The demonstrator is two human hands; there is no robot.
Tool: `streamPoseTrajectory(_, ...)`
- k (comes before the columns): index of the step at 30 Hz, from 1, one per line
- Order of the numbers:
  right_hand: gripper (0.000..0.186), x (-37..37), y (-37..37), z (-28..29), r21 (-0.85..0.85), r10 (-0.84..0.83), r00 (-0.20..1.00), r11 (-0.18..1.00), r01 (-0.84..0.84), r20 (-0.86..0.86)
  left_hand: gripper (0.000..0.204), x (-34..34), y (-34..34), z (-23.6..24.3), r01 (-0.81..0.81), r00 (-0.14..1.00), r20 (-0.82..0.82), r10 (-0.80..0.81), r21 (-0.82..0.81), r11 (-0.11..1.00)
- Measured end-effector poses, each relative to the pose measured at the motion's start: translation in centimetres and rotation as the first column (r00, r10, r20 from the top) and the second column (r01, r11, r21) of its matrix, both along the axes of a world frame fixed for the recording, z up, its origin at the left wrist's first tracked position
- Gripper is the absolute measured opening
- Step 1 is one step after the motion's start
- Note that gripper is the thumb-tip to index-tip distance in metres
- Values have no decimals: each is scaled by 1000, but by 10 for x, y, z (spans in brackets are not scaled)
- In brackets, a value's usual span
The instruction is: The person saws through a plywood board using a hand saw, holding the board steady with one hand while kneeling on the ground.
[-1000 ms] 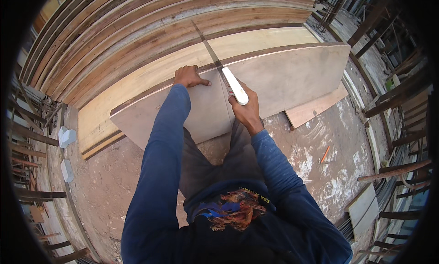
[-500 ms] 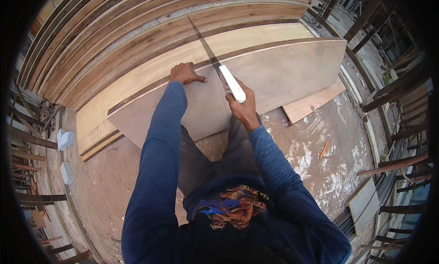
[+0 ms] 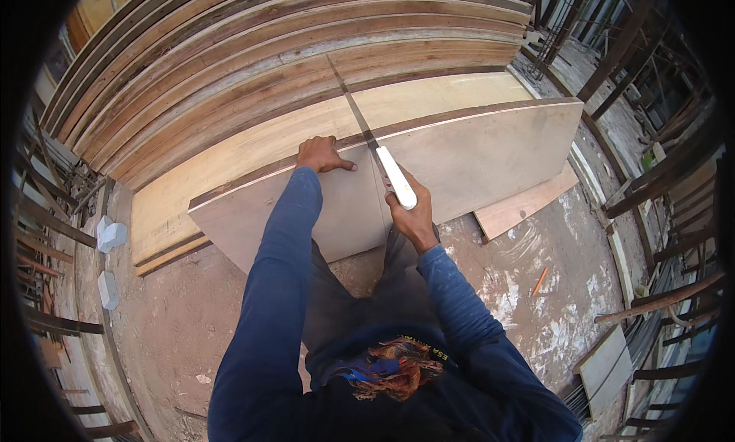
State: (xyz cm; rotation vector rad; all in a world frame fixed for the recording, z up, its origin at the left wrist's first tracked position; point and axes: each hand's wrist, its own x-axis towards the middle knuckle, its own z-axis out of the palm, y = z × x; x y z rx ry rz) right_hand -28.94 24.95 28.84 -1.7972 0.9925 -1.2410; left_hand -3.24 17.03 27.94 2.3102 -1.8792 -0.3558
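My left hand [image 3: 321, 156] grips the top edge of a pale grey plywood board [image 3: 490, 151], with the thumb lying on its face. My right hand [image 3: 413, 216] is closed on the white handle of a handsaw [image 3: 396, 180]. The saw's long blade lies across the board's top edge just right of my left hand, its tip pointing away from me. A thin line runs down the board's face below the blade. Behind the board is a long pale yellow sheet [image 3: 168, 205]. My legs are under the board.
Long timber planks [image 3: 298, 29] are stacked across the back. An orange pencil [image 3: 540, 280] lies on the dusty floor at right, near a pinkish plywood piece [image 3: 521, 205]. Grey blocks [image 3: 111, 235] sit at left. Dark poles and rods [image 3: 651, 174] line the sides, and a panel [image 3: 605, 369] lies lower right.
The whole scene sits lower in the picture than half a second ago, as the view has shifted. The saw has slid slightly toward me across the edge; both hands keep their grips.
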Motion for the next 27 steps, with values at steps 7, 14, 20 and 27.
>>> streamPoseTrajectory(7, 52, -136, 184, 15, 329, 40, 999, 944, -30, -23, 101, 0, 5, 6, -15, 1000, -20, 15, 21, 1000)
streamPoseTrajectory(14, 55, -7, 2, 12, 56, -16, 998, 998, 13, 59, 93, -14, 0, 11, -11, 1000, 19, 10, 25, 1000)
streamPoseTrajectory(20, 58, -116, 159, -15, 196, 58, 996, 980, -43, -72, 98, 3, 5, 9, -38, 999, 11, 38, 64, 997)
streamPoseTrajectory(27, 58, -32, 16, 3, 57, -4, 996, 998, -1, 84, 91, -25, -9, 5, -7, 999, 37, 6, 17, 1000)
